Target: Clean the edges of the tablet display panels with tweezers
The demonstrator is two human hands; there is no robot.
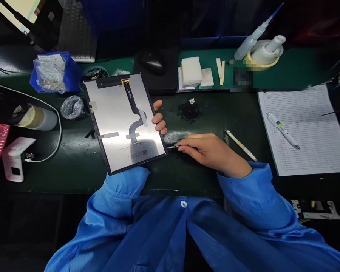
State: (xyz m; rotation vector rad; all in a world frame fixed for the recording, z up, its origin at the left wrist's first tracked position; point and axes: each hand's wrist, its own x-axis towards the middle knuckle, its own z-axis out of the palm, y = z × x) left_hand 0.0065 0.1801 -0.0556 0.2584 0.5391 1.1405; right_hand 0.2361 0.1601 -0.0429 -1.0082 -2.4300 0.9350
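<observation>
A tablet display panel (117, 109) is held tilted above the bench, its silvery back facing up. A dark flex cable (132, 100) runs down it, fixed with grey tape pieces. My left hand (159, 118) supports the panel from beneath, with fingertips curled around its right edge; the palm is hidden under it. Beside the lower right corner, my right hand (208, 151) pinches a thin dark metal tool (172, 147), its tip at or close to the panel's edge. Whether it is tweezers or a pick I cannot tell.
Black shreds (189, 111) lie in a small heap beyond my right hand. A whitish stick (240, 145) and a lined notebook (303, 132) with a pen (283, 130) are to the right. White foam blocks (190, 71) stand behind; a blue bin (55, 71) sits at the back left.
</observation>
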